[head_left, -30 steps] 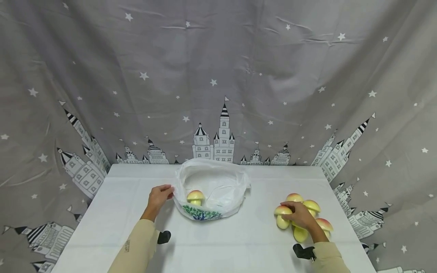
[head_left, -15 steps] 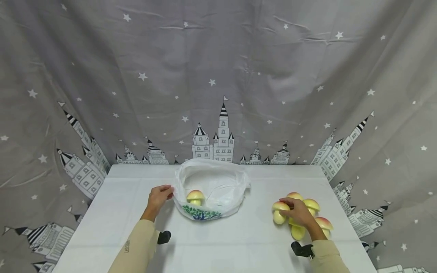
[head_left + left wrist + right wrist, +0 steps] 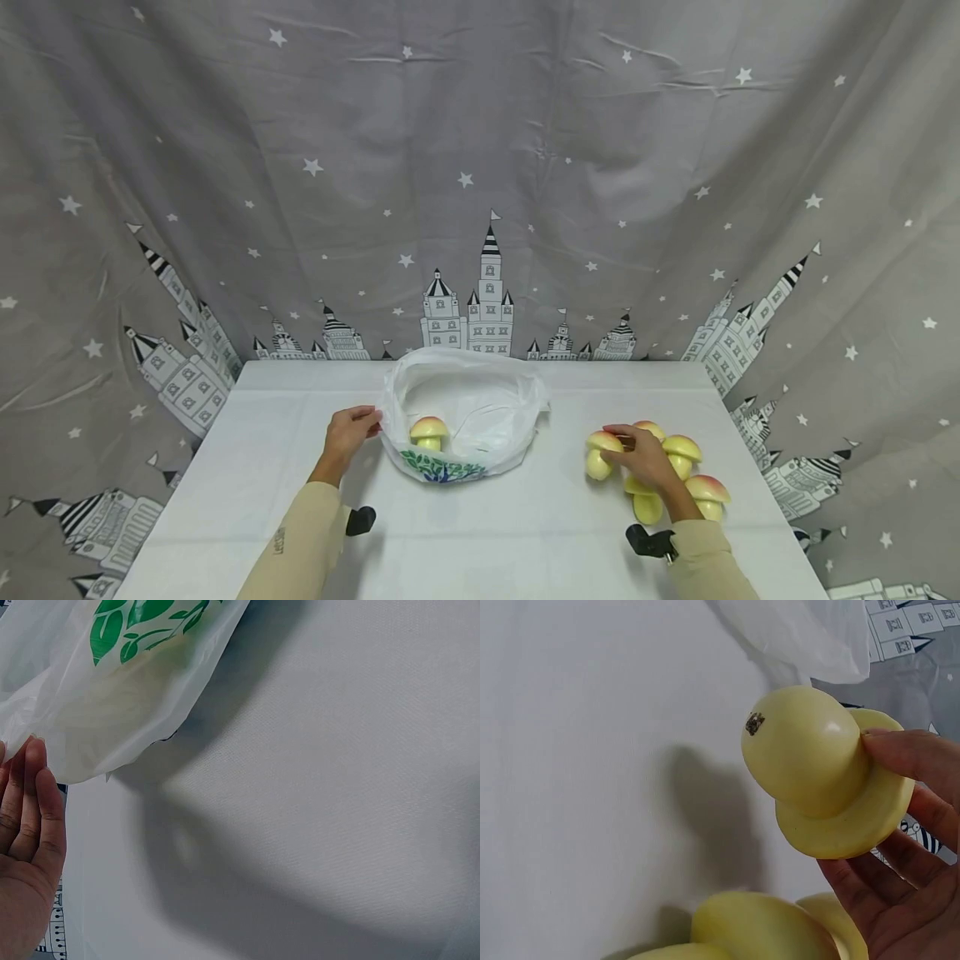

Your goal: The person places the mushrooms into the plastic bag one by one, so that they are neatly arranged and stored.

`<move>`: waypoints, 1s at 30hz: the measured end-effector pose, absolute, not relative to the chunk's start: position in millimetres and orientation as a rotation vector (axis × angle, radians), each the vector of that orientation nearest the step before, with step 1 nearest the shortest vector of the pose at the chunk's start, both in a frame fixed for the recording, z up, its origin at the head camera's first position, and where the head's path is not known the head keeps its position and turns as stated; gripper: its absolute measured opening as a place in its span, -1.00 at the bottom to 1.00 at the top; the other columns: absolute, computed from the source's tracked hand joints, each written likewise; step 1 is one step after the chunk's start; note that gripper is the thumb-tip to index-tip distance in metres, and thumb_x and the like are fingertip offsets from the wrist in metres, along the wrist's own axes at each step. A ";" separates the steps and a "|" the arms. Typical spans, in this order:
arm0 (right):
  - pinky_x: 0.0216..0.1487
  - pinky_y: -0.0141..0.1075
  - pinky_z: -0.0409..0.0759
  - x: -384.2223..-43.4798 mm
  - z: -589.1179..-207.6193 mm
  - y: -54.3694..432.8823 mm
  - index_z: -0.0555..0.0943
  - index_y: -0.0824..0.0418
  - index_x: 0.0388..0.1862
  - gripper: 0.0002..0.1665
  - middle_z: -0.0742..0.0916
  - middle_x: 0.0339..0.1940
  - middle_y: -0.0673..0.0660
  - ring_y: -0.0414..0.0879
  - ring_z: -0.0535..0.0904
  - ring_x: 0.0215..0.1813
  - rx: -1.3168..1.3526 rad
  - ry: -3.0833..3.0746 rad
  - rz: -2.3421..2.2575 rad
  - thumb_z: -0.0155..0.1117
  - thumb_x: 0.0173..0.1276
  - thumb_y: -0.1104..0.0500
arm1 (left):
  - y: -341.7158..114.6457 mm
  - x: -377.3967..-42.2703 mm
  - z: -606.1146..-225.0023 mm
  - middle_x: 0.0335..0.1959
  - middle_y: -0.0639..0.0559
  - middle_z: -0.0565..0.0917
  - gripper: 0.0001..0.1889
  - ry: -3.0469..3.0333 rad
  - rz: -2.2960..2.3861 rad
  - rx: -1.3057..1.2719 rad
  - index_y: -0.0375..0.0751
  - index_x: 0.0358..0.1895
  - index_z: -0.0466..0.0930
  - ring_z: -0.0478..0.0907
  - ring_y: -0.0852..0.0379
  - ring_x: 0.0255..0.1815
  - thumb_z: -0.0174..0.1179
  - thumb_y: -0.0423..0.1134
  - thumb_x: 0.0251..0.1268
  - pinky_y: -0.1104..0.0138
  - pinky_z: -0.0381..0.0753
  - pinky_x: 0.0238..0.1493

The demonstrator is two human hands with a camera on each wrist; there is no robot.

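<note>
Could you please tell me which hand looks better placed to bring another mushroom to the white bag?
Probably the right hand: it grips a mushroom lifted off the table, while the left hand holds the edge of the white bag, far from the clustered mushrooms.

Mushrooms (image 3: pixel 599 452) are yellow and reddish, the bag (image 3: pixel 506 454) white.

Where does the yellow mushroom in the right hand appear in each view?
Head: yellow mushroom right of centre, lower half, in the right hand.
Left wrist: not in it.
Right wrist: yellow mushroom right of centre, mid-height.
Shared landmark: white plastic bag, below centre in head, upper left in left wrist, top right in right wrist.
</note>
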State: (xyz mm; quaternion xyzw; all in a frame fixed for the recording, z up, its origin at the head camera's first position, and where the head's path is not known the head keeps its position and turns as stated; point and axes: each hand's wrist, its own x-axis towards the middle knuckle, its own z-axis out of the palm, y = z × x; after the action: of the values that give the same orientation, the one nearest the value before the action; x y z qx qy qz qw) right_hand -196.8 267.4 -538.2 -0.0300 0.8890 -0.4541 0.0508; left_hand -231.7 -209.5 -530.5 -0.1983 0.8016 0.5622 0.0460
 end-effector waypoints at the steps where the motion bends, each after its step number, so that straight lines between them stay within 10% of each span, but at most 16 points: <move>1: 0.10 -0.02 0.60 -197.8 -538.7 265.8 0.55 0.40 0.15 -0.45 0.63 0.11 0.34 0.26 0.56 0.12 -0.082 2.699 -1.395 0.42 0.19 0.25 | -209.9 -232.1 -530.7 0.02 -0.41 0.58 -0.60 2.446 1.719 -0.602 -0.57 0.18 0.43 0.62 -0.05 -0.15 0.09 -0.31 0.41 0.09 0.60 0.09; 30: 0.20 -0.12 0.53 -215.8 -531.6 225.1 0.51 0.52 0.15 -0.41 0.59 0.13 0.44 0.29 0.50 0.20 -0.251 2.534 -1.771 0.44 0.12 0.38 | -210.3 -233.2 -533.8 0.02 -0.38 0.59 -0.61 2.438 1.712 -0.605 -0.55 0.17 0.45 0.63 -0.02 -0.14 0.10 -0.30 0.42 0.16 0.64 0.04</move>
State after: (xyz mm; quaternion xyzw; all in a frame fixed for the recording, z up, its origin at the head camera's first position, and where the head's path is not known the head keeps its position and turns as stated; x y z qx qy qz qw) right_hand -215.8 225.1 -531.6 -0.0809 0.8168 -0.5709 0.0199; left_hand -233.2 -210.3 -533.8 -0.1988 0.8010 0.5625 0.0506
